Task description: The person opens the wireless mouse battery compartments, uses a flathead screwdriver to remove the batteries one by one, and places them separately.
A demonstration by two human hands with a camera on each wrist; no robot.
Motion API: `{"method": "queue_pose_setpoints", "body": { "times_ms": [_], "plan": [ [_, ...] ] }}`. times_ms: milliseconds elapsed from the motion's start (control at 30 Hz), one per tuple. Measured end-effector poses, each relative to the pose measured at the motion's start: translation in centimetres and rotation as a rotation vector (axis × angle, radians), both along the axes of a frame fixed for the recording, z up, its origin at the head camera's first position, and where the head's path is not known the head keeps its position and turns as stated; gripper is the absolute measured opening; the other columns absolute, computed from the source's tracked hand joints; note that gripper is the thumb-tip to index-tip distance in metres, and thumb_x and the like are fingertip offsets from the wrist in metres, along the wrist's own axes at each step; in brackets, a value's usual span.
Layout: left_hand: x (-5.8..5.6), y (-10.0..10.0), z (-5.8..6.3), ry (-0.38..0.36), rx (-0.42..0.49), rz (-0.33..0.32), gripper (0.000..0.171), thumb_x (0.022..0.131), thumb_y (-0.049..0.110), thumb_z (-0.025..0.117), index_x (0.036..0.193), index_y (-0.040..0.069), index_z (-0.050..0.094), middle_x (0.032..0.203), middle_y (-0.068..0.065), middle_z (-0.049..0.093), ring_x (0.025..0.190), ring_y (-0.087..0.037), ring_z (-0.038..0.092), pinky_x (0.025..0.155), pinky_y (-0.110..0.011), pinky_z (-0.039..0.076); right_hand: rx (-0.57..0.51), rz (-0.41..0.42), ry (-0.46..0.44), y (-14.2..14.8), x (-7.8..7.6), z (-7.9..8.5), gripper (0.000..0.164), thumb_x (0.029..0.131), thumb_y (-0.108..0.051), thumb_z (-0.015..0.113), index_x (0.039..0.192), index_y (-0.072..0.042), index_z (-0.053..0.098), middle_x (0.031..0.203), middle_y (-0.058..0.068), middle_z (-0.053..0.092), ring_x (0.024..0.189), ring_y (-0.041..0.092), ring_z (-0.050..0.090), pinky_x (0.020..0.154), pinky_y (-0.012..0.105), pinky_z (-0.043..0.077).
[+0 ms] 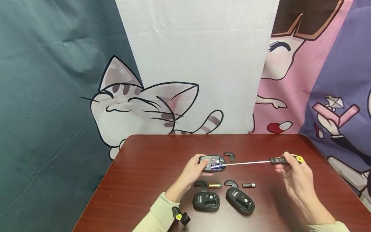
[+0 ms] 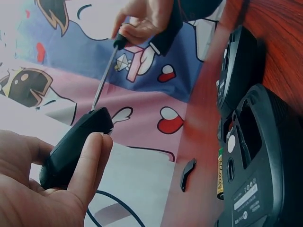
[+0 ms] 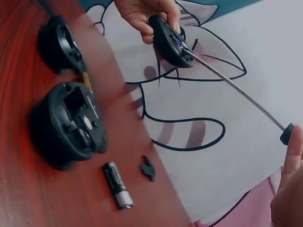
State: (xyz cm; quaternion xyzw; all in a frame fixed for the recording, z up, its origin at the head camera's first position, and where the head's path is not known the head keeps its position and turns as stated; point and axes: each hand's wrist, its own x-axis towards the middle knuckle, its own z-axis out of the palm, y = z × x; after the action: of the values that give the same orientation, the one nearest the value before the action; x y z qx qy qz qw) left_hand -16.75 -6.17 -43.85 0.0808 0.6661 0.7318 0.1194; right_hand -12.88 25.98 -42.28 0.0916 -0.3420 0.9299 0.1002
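Note:
My left hand (image 1: 193, 168) grips a black computer mouse (image 2: 71, 149), underside up in the head view, above the table. A blue battery (image 1: 216, 166) sits in its open compartment. My right hand (image 1: 298, 177) holds a long screwdriver (image 1: 246, 163) by its black and yellow handle. In the right wrist view the steel shaft (image 3: 236, 89) reaches to the mouse, its tip at the battery's end; whether it touches the battery or the contact I cannot tell. The left thumb lies on the underside of the mouse.
Two more mice, one left (image 1: 206, 201) and one right (image 1: 240, 200), lie underside up with open compartments. Near them are a green-gold battery (image 1: 214, 186), a black battery (image 1: 248, 185) and loose covers (image 1: 230, 156) on the red-brown table (image 1: 139, 190). A printed curtain (image 1: 203, 48) hangs behind.

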Motion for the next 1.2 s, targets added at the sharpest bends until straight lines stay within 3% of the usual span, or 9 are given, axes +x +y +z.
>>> {"method": "queue_pose_setpoints", "body": {
  "times_ms": [133,433,600,833,1200],
  "plan": [
    [-0.1,0.0,0.1,-0.013,0.0,0.006,0.031,0.096,0.013,0.049,0.121,-0.005,0.046,0.105,-0.022,0.061,0.081,-0.031,0.068,0.076,-0.044,0.058,-0.068,0.035,-0.055,0.2,-0.3,-1.0,0.019,0.097,0.0,0.042,0.09,0.004,0.059,0.078,0.018,0.067,0.057,0.026,0.067,0.054,0.031,0.06],
    [-0.1,-0.3,0.0,-0.029,-0.011,0.021,0.03,0.096,0.013,0.049,0.12,-0.004,0.047,0.103,-0.02,0.061,0.081,-0.033,0.068,0.078,-0.047,0.057,-0.108,0.022,-0.201,-0.3,0.1,-3.6,0.015,0.096,-0.008,0.049,0.092,0.0,0.062,0.077,0.012,0.065,0.058,0.021,0.066,0.053,0.026,0.059],
    [-0.2,-0.4,-0.1,-0.045,-0.003,0.026,0.031,0.096,0.016,0.049,0.12,-0.003,0.047,0.102,-0.019,0.062,0.082,-0.036,0.068,0.077,-0.044,0.058,-0.172,0.052,-0.213,-0.7,0.1,-4.7,0.021,0.097,-0.008,0.047,0.09,0.001,0.065,0.077,0.011,0.066,0.059,0.02,0.067,0.054,0.025,0.059],
    [-0.2,-0.5,-0.3,-0.056,-0.013,0.028,0.031,0.096,0.016,0.049,0.12,-0.003,0.046,0.102,-0.02,0.061,0.078,-0.031,0.069,0.075,-0.041,0.059,-0.203,0.063,-0.241,-1.1,0.2,-5.6,0.023,0.097,-0.01,0.048,0.086,0.0,0.065,0.077,0.009,0.065,0.06,0.018,0.066,0.057,0.022,0.059],
    [-0.1,0.1,-0.7,-0.083,0.077,0.021,0.034,0.096,0.016,0.049,0.122,-0.006,0.044,0.108,-0.022,0.057,0.084,-0.029,0.068,0.076,-0.042,0.059,-0.265,0.08,-0.162,-1.2,0.1,-4.8,0.024,0.098,-0.01,0.045,0.093,0.002,0.065,0.081,0.011,0.066,0.066,0.021,0.067,0.065,0.028,0.06]
  ]
}}
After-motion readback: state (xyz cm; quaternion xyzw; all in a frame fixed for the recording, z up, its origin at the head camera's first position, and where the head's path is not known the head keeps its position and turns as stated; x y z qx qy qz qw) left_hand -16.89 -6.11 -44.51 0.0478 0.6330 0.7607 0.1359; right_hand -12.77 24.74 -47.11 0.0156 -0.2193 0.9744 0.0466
